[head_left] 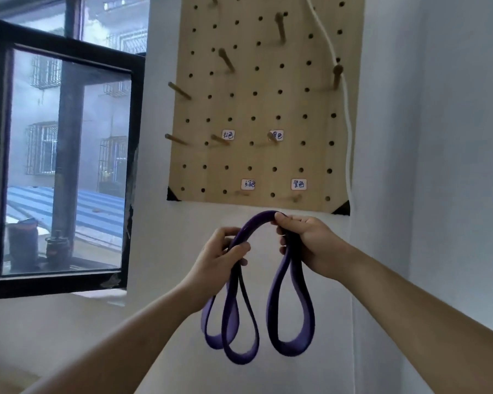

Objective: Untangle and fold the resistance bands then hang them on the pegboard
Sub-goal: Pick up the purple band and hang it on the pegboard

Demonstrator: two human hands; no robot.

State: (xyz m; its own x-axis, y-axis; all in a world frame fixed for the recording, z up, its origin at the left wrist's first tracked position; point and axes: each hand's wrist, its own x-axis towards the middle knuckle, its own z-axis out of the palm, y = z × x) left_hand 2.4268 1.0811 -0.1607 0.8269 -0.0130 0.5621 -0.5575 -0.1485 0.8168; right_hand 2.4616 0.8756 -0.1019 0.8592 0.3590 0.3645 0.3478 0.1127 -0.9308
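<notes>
Both hands, left (219,257) and right (308,243), curl their fingers round the folded purple band (291,317), seemingly three loops hanging, just below the pegboard (268,109).

Top of the pegboard (264,156) is cropped — its labels (298,184) too blurred to read.

We count one purple band (292,349), two hands, namely left hand (219,260) and right hand (308,245), one pegboard (268,106), four labels (299,184), one white cord (349,132).
</notes>
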